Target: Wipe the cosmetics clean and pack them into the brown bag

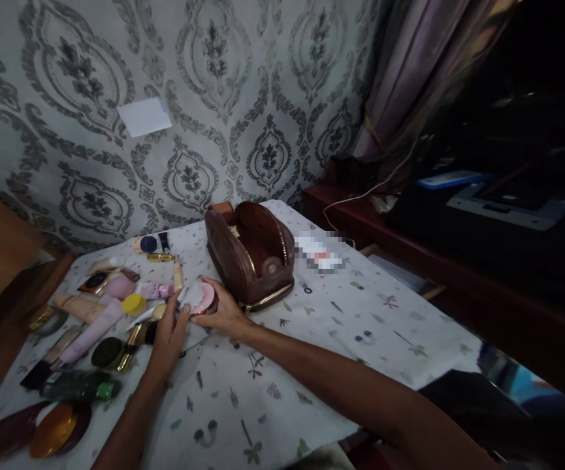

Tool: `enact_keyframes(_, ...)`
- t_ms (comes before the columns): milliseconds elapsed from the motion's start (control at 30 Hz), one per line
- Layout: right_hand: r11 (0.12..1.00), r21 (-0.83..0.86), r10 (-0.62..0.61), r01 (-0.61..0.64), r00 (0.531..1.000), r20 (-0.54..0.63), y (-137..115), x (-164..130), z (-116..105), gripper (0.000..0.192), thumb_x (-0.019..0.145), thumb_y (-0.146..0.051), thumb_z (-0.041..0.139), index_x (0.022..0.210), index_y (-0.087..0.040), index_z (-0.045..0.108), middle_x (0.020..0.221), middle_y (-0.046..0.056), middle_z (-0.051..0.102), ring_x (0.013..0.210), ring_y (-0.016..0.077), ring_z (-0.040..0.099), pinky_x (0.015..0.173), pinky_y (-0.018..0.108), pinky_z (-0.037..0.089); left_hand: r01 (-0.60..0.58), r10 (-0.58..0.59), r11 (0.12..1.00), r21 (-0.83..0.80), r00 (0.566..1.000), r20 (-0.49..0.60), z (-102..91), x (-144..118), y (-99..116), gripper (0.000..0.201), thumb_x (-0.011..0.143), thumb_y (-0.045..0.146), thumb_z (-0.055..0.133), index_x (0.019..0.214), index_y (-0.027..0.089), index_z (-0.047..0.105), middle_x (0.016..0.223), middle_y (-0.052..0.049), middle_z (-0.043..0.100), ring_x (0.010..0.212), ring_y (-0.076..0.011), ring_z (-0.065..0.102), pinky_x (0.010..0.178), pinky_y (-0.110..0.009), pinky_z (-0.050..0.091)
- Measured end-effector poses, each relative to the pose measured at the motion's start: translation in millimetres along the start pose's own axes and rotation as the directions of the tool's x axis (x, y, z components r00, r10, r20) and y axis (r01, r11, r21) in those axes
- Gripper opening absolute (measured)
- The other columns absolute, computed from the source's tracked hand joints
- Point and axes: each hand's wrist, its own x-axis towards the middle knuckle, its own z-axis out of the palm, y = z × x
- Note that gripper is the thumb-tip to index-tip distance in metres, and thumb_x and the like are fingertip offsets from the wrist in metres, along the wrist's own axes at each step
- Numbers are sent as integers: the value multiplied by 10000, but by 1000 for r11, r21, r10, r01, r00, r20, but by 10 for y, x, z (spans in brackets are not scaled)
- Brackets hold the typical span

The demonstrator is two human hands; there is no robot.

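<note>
My right hand (224, 314) grips a round pink compact (200, 297) from the right, just left of the brown leather pouch (250, 253). The pouch stands unzipped on the patterned tablecloth (311, 339). My left hand (168, 339) reaches up from below, its fingertips touching the compact's left edge. Both hands hold the compact low over the cloth. Several cosmetics lie scattered to the left of my hands.
Left of the hands lie a pink tube (91, 331), a yellow-capped jar (134, 303), a green-capped dark bottle (79, 388), a gold lipstick (159, 256) and an orange lid (53, 429). A blurred packet (319, 254) lies right of the pouch. A dark wooden shelf (434, 261) runs along the right.
</note>
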Motion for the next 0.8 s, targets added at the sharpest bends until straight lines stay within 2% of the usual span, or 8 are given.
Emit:
enact_keyframes(100,998,56,17,-17,1000,1,-11,2,-2,932,552,-306,845,1355,-188,386,1231,88,591,1113,218,600,1025,385,454,33,-32,997,-73,999,12,3,-3,60,534,928,503,483,1350,177,509,1349,-116,598,1313,-270,504,1131,-454,365)
enact_keyframes(267,995,93,29,-30,1000,9,-12,28,13,743,517,-300,854,1152,-195,482,1095,53,612,1011,201,605,933,357,489,73,-74,985,-157,997,2,-16,-5,130,480,938,518,467,1272,183,549,1219,-88,648,1224,-236,560,1055,-371,436)
enact_keyframes(400,987,159,18,-32,996,92,-33,29,28,744,525,-265,846,1184,-195,507,1079,39,627,997,190,611,896,318,502,140,-156,972,-189,985,-71,-31,16,50,474,935,526,475,1235,176,584,1208,-96,648,1160,-246,586,1009,-374,459)
enact_keyframes(467,987,159,16,-37,991,136,-43,17,33,780,528,-262,845,1233,-184,520,1107,45,630,1014,193,613,915,317,498,141,-159,972,-189,984,-83,-37,32,-5,457,932,526,477,1174,167,623,1124,-90,673,1082,-246,609,953,-372,487)
enact_keyframes(600,995,100,-12,-8,981,194,-53,-15,30,823,575,-249,818,1340,-177,521,1205,61,618,1092,212,606,985,343,476,108,-123,974,-198,990,-70,-41,48,-31,438,933,514,477,1120,162,658,989,-60,690,951,-225,624,888,-358,507)
enact_keyframes(800,974,-145,-143,177,966,216,-46,-56,28,885,623,-255,824,1436,-205,478,1195,79,582,1123,242,576,1035,397,441,59,-57,976,-208,998,15,-45,5,101,434,947,502,455,1153,171,646,1101,-71,678,1061,-229,609,983,-367,460)
